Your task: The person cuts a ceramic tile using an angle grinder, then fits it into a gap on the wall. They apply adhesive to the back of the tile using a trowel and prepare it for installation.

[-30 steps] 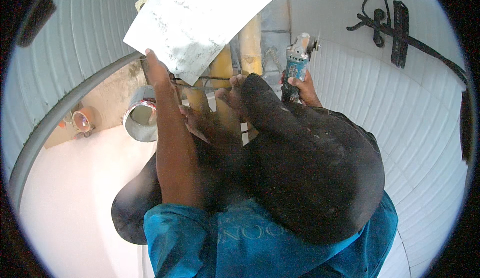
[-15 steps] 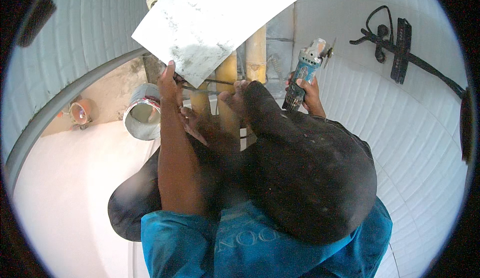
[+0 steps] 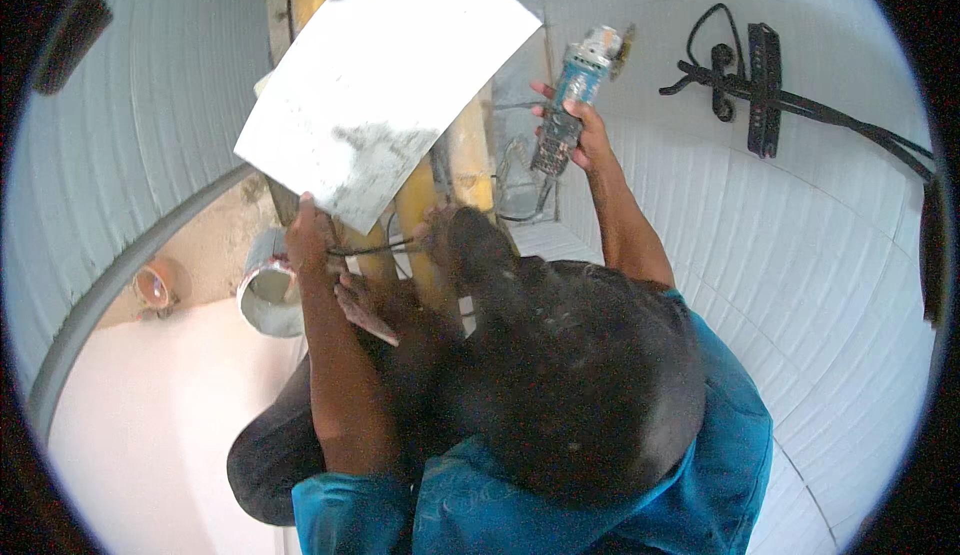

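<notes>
- Left hand [image 3: 305, 238]: grip closed on the lower edge of a flat white rectangular tile with grey smears [image 3: 385, 85]. The tile runs up from the hand toward 1 o'clock, its long axis tilted the same way.
- Right hand [image 3: 578, 127]: grip closed round the body of a blue-bodied handheld angle grinder [image 3: 575, 90]. The tool's long axis points toward 1 o'clock, disc end uppermost, at 2 o'clock in the view.
- Relation: the grinder lies at 3 o'clock of the tile, near its right edge but apart from it. The right hand is the nearer of the two to that edge.
- Behind the tile: upright yellowish wooden posts [image 3: 455, 160].
- At 9 o'clock of the left hand: a grey cylindrical bucket [image 3: 270, 295], with a small orange round pot [image 3: 155, 283] further out.
- At 2 o'clock: a black cable bundle with a socket strip [image 3: 760, 85] on the white tiled wall [image 3: 830, 285].
</notes>
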Motion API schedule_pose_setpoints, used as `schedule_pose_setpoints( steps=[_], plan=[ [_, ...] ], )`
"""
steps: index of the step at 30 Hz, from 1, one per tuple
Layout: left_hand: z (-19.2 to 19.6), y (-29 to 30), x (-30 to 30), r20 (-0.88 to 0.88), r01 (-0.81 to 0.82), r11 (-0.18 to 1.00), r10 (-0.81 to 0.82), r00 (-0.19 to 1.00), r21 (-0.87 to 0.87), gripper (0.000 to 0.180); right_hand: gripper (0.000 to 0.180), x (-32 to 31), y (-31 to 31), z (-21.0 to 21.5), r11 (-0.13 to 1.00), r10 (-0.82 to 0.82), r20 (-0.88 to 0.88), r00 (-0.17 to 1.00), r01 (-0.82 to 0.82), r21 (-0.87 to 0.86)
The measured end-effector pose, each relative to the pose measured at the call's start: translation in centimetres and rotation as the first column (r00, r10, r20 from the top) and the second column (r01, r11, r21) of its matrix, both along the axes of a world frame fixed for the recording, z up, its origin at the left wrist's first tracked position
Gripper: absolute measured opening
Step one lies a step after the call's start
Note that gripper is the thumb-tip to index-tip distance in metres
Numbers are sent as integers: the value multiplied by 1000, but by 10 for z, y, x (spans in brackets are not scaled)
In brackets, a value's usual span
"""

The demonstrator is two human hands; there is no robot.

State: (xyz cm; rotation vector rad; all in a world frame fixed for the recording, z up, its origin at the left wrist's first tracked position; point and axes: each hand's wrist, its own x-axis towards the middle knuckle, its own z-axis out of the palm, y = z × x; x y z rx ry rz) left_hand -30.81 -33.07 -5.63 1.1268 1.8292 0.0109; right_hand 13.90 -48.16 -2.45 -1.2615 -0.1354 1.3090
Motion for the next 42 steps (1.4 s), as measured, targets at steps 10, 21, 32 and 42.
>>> schedule_pose_setpoints(
  steps=[10, 21, 32, 42],
  plan=[
    [47, 23, 32, -76, -97, 921, 135, 988, 378, 49, 57, 67, 76, -92, 996, 17, 115, 993, -6, -94],
    [22, 66, 28, 457, -606, 782, 596, 660, -146, 44, 39, 66, 102, -135, 993, -98, 100, 990, 105, -61],
    [-11, 87, 44, 317, -730, 678, 713, 625, -84, 41, 50, 53, 40, -56, 999, 37, 160, 986, -34, -22],
    [-3, 91, 64, 437, -730, 675, 693, 573, -112, 63, 52, 36, 9, -22, 997, 36, 239, 970, -20, -69]
  ],
)
